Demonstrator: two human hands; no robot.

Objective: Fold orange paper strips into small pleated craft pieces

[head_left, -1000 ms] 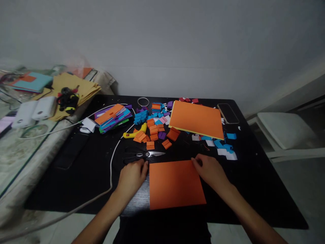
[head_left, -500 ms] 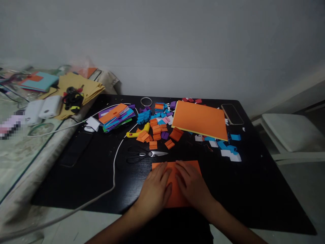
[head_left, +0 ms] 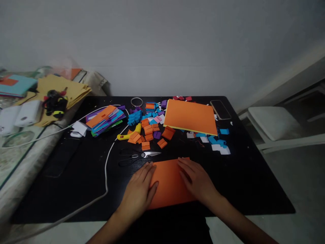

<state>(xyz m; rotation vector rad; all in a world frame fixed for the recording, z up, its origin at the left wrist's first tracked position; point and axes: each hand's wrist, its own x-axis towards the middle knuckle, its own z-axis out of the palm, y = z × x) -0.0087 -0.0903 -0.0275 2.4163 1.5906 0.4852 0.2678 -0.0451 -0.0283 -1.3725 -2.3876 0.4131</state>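
An orange sheet of paper (head_left: 169, 184) lies at the near side of the black table, under both palms. My left hand (head_left: 139, 189) rests on its left edge, fingers stretched forward and the thumb over the paper. On the right edge lies my right hand (head_left: 196, 179), fingers extended flat toward the far corner. Just beyond the sheet are black-handled scissors (head_left: 142, 155), their blades pointing right. Farther off sits a yellow glue gun (head_left: 129, 135), partly covered by small folded orange paper pieces (head_left: 149, 130).
A stack of larger orange sheets (head_left: 191, 115) lies at the back right beside a phone (head_left: 220, 109). Folded coloured papers (head_left: 108, 120) are piled at the back left. A white cable (head_left: 106, 176) runs across the table's left side. A white chair (head_left: 265, 123) stands at right.
My hands have moved apart, the left one outward to the left edge, baring the middle of the orange sheet. The whole view has shifted slightly, so the table things appear farther left.
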